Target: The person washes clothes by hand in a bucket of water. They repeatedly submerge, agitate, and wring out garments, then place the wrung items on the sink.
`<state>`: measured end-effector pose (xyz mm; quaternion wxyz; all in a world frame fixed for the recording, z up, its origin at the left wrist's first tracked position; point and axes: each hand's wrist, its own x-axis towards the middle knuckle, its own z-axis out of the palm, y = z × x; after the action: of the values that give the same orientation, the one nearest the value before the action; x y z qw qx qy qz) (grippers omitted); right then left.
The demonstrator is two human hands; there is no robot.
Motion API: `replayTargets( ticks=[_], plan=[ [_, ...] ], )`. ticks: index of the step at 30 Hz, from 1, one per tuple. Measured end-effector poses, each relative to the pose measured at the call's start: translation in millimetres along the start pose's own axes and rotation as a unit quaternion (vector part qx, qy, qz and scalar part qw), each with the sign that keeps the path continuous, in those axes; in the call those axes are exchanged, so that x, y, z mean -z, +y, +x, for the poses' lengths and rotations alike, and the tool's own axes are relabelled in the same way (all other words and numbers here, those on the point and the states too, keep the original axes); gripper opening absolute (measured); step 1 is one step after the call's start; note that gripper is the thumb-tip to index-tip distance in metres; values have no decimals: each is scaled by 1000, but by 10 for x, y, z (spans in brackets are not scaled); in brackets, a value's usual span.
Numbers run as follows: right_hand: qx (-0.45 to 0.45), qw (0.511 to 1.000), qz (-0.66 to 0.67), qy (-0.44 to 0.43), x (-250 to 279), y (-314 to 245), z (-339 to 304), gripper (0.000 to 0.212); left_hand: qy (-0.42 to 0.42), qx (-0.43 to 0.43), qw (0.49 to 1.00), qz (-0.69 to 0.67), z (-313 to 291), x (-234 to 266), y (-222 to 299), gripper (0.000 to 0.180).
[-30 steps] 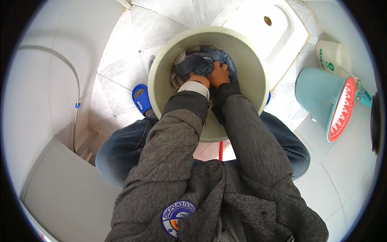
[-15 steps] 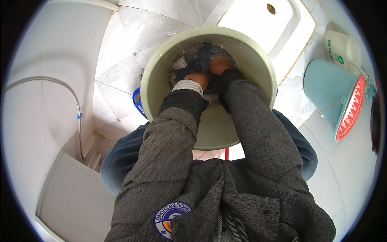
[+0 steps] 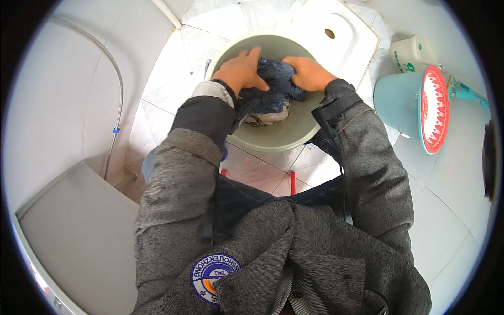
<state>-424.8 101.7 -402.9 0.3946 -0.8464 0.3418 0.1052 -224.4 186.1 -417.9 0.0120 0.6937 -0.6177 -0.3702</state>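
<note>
A pale green basin (image 3: pixel 294 137) stands in front of me, tilted from its earlier position. Wet dark navy cloth (image 3: pixel 275 79) is bunched inside, above a lighter greyish wet cloth (image 3: pixel 273 115). My left hand (image 3: pixel 240 72) lies at the left side of the navy cloth, its fingers and thumb spread. On the other side, my right hand (image 3: pixel 311 73) pinches the cloth's upper right part between thumb and fingers. Both sleeves are pushed back from the wrists.
A white squat toilet pan (image 3: pixel 354 31) lies beyond the basin. To the right are a blue-green bucket (image 3: pixel 399 100) with a red-and-white piece (image 3: pixel 436 110) at its mouth, and a white tub (image 3: pixel 409 55). Left are a hose (image 3: pixel 119 94) and a grey panel (image 3: pixel 79 210); a red leg (image 3: pixel 293 182) shows below.
Both hands have come up out of the basin's water, and the navy cloth is now raised and bunched. The left hand has spread its fingers. The whole view has shifted.
</note>
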Motion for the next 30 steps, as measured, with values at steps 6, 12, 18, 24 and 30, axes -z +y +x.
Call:
replayTargets(
  ticks=[6, 12, 18, 24, 30],
  plan=[
    [73, 991, 0, 111, 594, -902, -560, 43, 56, -229, 903, -360, -524, 402, 285, 84],
    [89, 989, 38, 108, 977, -1449, -779, 43, 267, -191, 901, -285, -988, 702, 382, 26],
    [-42, 997, 43, -44, 1163, -1802, -778, 38, 326, -245, 827, -388, -1219, 884, 430, 17],
    [2, 986, 164, 8, 1078, -1652, -749, 27, 484, -264, 810, -200, -1303, 992, 404, 22],
    [-20, 976, 212, 52, 1106, -1545, -749, 32, 491, -235, 815, -198, -1230, 922, 418, 21]
  ],
)
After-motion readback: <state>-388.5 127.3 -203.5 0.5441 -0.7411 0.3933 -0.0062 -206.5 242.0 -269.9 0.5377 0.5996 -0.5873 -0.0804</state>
